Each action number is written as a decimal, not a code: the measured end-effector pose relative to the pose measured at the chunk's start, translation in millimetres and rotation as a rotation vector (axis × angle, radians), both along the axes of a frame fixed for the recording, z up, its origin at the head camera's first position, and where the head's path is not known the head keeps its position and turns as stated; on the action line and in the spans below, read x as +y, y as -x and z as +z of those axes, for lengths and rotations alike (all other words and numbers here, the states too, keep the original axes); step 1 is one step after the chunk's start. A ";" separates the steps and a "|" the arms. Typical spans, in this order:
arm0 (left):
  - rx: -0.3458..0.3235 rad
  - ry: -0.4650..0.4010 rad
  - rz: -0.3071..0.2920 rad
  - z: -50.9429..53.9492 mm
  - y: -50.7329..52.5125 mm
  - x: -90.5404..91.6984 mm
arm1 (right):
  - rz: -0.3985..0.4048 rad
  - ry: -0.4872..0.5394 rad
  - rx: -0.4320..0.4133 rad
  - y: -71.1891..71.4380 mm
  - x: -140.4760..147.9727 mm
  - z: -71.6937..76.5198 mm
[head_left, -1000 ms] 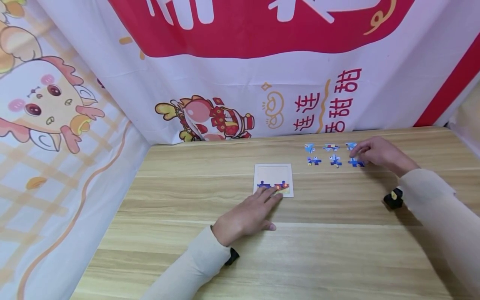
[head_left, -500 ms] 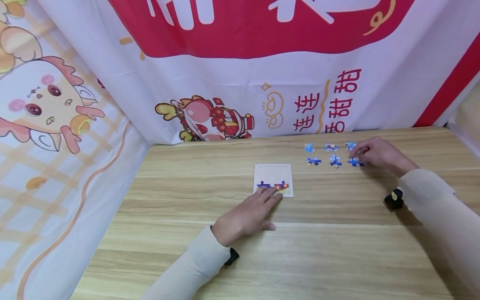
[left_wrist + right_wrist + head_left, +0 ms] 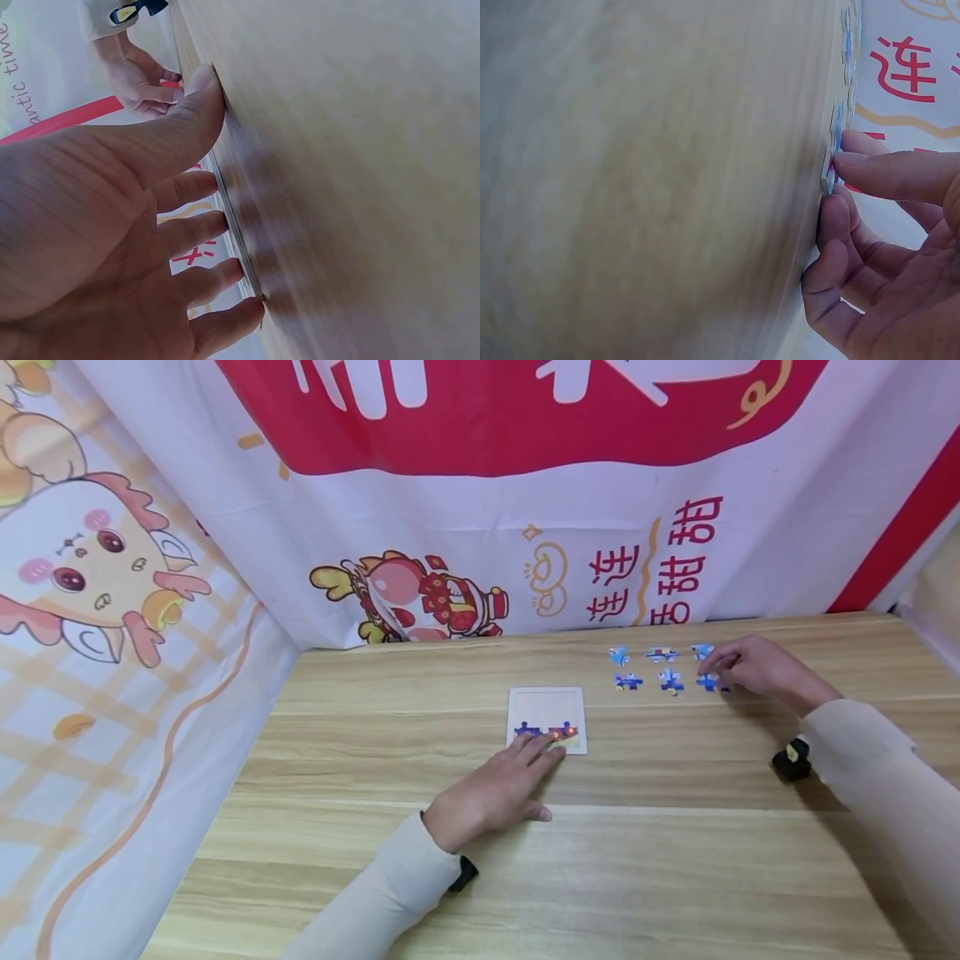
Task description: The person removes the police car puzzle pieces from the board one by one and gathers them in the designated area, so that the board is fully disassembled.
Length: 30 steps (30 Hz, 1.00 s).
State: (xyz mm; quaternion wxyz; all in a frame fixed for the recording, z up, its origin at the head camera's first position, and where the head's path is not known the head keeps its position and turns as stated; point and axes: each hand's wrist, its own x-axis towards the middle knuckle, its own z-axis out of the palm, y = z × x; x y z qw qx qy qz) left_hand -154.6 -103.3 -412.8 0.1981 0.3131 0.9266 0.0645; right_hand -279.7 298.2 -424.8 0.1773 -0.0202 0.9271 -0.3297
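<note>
**Pinching, pausing, barely budging**

Head view: hardly anything new in the last second, only a slight drift of the right sleeve [image 3: 862, 760] toward 3 o'clock. No gain for the puzzle, then, judging by the unchanged white puzzle tray [image 3: 547, 706], just right of centre. Inside, along 6 o'clock, a dark-blue piece [image 3: 527, 732] and an orange-red piece [image 3: 567, 732]. Laid over that edge from 7 o'clock, the left hand [image 3: 491, 793], fingers extended, grasping nothing. Any count of pieces beneath: blocked by those fingers.

Over at 2 o'clock from the tray, six loose jigsaw pieces [image 3: 671, 680] in two rows of three. Reaching in from 4 o'clock, the right hand [image 3: 753, 668], nearly closed, at the lower-right jigsaw piece [image 3: 707, 683], partly covered.

Left wrist view: palm huge at 8 o'clock, fingers apart, tips along the tray's rim; printed side out of sight. Up at 11 o'clock, the right hand again, piece too hidden to make out.

Right wrist view: at 3 o'clock, that piece edge-on, apparently pinched between thumb and finger. Lifted off the wooden tabletop [image 3: 630, 187] or not? Impossible to tell.
</note>
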 end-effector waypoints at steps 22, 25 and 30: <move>-0.013 0.014 0.009 2.2 -2.2 0.5 | 0.044 -0.029 0.095 -5.6 -13.5 10.7; -0.009 0.023 0.006 2.9 -2.6 0.8 | 0.074 -0.026 0.158 -8.5 -29.2 16.7; 0.011 0.030 -0.006 4.0 -3.8 1.6 | 0.146 0.014 0.229 -11.6 -58.9 24.0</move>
